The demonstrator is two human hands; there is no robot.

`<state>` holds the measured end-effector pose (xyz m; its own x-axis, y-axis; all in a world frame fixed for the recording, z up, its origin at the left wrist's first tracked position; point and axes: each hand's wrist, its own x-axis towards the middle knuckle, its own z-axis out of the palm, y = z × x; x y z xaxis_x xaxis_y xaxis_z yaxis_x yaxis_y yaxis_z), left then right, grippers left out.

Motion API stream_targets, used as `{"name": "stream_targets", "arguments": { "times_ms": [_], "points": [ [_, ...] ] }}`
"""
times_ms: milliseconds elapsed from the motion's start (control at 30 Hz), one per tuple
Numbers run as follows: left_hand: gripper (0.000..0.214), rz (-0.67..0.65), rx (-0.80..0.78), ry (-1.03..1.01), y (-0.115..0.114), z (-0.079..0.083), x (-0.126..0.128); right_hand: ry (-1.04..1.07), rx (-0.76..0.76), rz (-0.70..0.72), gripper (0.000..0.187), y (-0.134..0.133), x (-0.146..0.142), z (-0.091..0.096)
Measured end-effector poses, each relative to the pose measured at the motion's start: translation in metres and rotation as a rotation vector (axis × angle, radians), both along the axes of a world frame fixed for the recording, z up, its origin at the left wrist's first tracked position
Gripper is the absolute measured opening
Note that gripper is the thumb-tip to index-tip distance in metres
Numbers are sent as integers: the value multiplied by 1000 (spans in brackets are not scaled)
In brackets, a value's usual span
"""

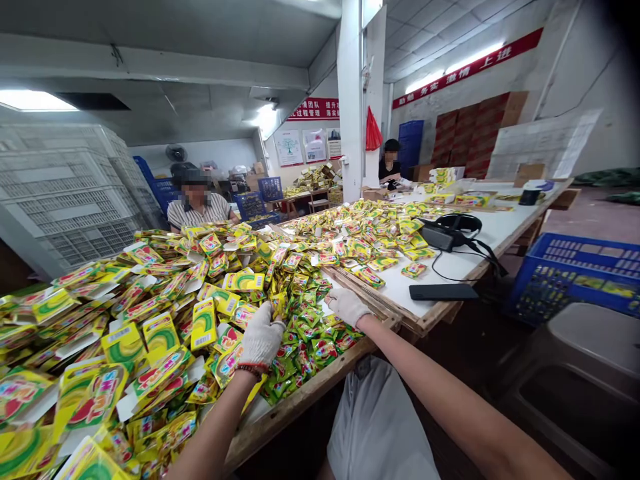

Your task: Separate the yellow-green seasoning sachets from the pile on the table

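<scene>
Flat cardboard boxes [204, 323], glossy yellow with green swirls, lie heaped on the left of the wood-edged bench [310, 392], beside a spread of small, crinkled, shiny green sachets [303, 357]. The left hand [263, 335], in coarse white knit, reaches forward with bent fingers at the meeting of boxes and sachets; the right hand [347, 307], likewise gloved, slants inward, near a rough wooden strip [364, 293]; whether either grasps anything, I cannot tell
</scene>
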<state>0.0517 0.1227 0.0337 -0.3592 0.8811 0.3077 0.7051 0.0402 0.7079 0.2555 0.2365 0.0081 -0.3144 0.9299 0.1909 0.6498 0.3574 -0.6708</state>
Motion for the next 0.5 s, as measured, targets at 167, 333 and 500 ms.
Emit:
{"name": "stream_targets", "arguments": {
  "times_ms": [167, 333, 500],
  "points": [
    [19, -59, -24, -294, -27, -4, 0, -52, -54, 27, 32, -8, -32, 9],
    [27, -78, 4, -786, -51, -12, -7, 35, -56, 92, 29, -24, -38, 20],
    [33, -164, 11, -1046, -59, -15, 0, 270, -128, 188, 27, -61, -36, 18]
  ]
}}
